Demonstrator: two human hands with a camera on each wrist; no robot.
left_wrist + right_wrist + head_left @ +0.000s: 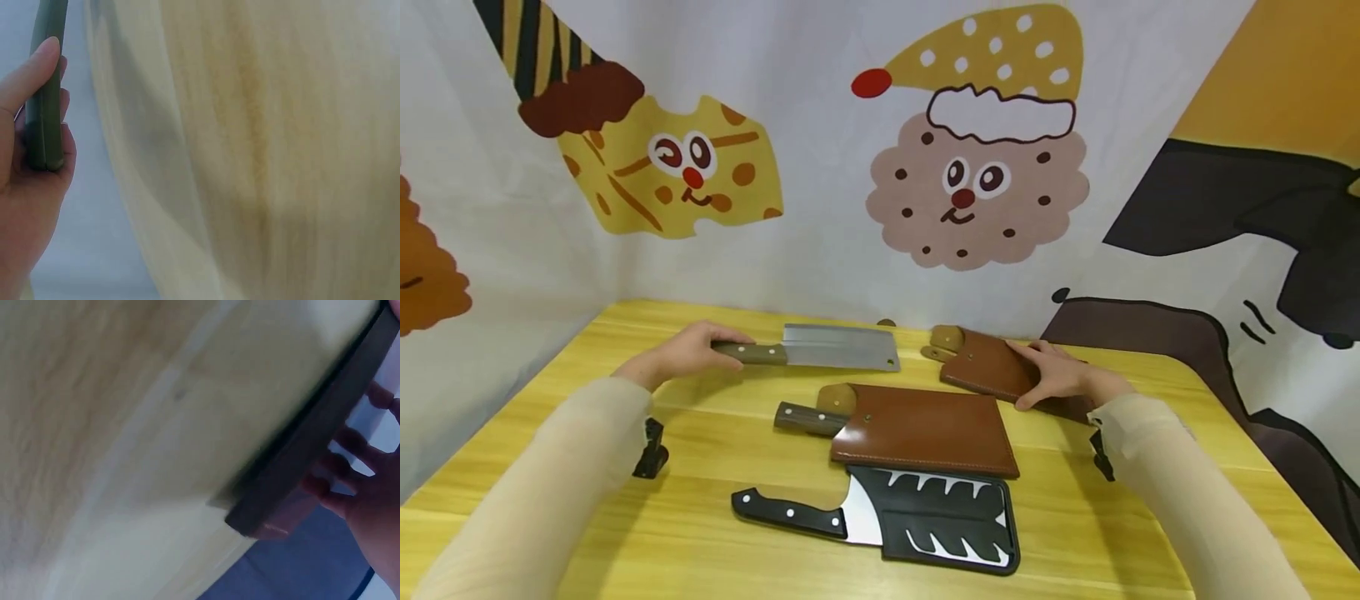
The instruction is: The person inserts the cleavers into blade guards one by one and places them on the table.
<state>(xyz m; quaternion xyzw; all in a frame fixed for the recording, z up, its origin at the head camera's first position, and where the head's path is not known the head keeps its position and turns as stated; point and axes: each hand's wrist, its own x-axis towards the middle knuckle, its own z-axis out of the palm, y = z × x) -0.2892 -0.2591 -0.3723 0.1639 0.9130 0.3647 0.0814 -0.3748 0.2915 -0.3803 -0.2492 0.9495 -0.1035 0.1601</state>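
My left hand grips a cleaver by its olive handle, at the back left of the table. Its bare, broad grey blade points right. In the left wrist view, thumb and fingers wrap round the green-looking handle. At the back right, my right hand holds a brown leather sheath across its width, thumb on the near side. A tan snap strap shows at the sheath's left end. The right wrist view has fingers against the sheath, its edge slightly above the wood.
Between the hands lies a larger brown sheath with a dark-handled knife in it. Nearer me is a black-handled cleaver in a black-and-white cover. A cartoon-print cloth hangs behind the wooden table.
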